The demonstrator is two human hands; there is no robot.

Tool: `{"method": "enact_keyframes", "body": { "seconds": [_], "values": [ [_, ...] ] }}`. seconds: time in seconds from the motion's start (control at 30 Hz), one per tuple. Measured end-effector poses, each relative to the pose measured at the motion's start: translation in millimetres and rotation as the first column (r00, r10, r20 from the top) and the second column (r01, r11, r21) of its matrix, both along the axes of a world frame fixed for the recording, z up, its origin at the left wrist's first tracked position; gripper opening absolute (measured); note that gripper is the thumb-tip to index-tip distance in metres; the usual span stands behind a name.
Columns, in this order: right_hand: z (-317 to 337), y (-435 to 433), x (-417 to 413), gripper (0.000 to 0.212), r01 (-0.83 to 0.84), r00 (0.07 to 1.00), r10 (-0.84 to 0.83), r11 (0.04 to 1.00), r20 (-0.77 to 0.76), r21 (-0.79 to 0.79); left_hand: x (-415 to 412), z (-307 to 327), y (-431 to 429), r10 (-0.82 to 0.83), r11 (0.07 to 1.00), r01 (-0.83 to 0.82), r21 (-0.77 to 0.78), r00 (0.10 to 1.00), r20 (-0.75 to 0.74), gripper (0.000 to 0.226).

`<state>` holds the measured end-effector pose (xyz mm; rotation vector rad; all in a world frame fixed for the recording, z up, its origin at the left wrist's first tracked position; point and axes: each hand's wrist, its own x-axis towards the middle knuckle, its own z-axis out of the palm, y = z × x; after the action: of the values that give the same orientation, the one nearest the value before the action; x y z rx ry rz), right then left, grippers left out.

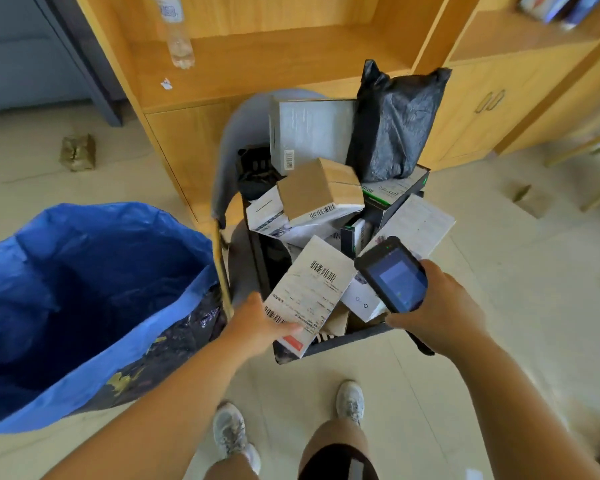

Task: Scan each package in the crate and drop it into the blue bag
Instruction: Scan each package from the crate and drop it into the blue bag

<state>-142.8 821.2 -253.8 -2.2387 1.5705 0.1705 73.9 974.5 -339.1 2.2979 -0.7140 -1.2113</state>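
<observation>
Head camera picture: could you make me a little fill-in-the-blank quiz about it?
1. The left hand grips a flat labelled package coloured ____.
2. The right hand holds a handheld scanner with a ____ casing.
3. The large blue plastic bag stands on the person's ____ side.
Missing words: white; black; left.

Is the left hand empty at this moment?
No: the left hand grips a white labelled package above the crate, while the right hand holds the scanner.
</observation>
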Motion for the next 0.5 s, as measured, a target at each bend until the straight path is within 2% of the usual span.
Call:
{"method": "enact_keyframes", "body": {
  "seconds": [0.13,0.27,0.5],
  "values": [
    [-9.1,26.9,6.0,0.091,0.082,0.997,-0.082,0.997,0.015,0.002,16.3,-1.8,16.2,-0.010,1.000,0.007,-0.026,0.993,-0.117,0.051],
    [-19.0,46.5,14.3,0.095,0.113,0.993,-0.112,0.994,0.046,-0.005,35.8,-4.2,31.2,0.085,0.989,-0.117,-0.085,0.945,-0.315,0.034],
    [-42.5,53.1,37.5,0.093,0.048,0.988,-0.036,0.996,0.148,-0.079,63.0,-16.0,47.6,0.139,0.965,-0.227,-0.129,0.864,-0.483,0.029]
  ]
}}
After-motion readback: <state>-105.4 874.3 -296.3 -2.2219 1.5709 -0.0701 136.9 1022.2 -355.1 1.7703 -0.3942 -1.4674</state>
